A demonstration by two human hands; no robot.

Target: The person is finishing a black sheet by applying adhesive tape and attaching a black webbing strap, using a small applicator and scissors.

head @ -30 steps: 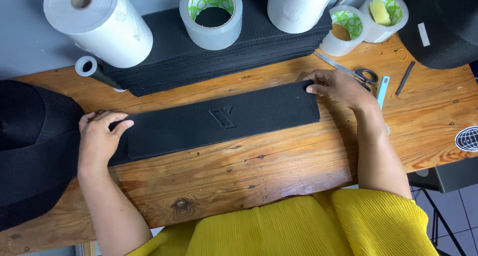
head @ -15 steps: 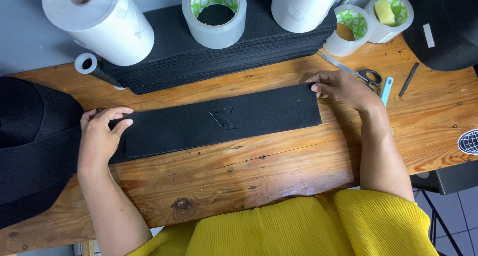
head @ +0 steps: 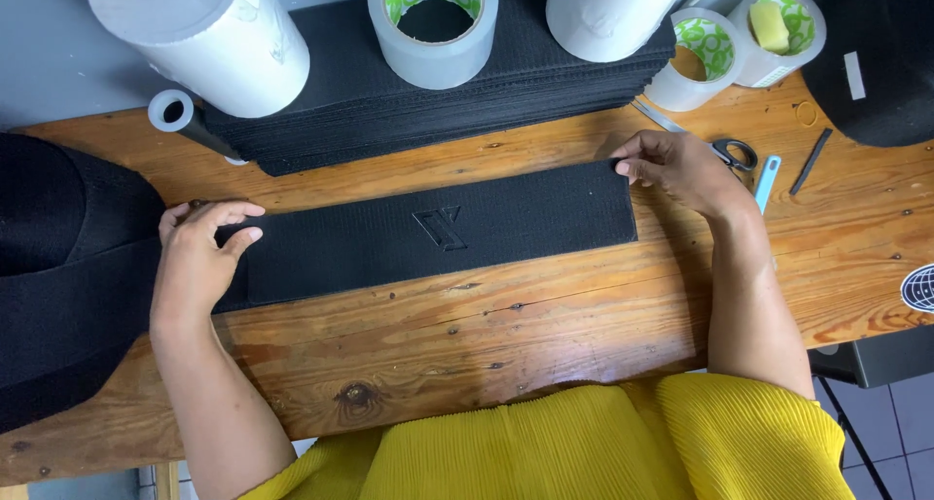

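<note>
Black, the long embossed foam strip [head: 428, 232] is lying lengthwise across the wooden table [head: 545, 315] while we are pinching its far right corner with our right hand [head: 681, 167] and pressing our left hand's [head: 195, 257] loosely curled fingers on its left end.

two hands: the left hand [head: 199, 257] and the right hand [head: 681, 169]. one long black strip [head: 438, 232] under them. one pile of black strips [head: 438, 101]. two big white paper rolls [head: 209, 38]. three tape rolls [head: 433, 28]. one pair of scissors [head: 730, 153].
</note>
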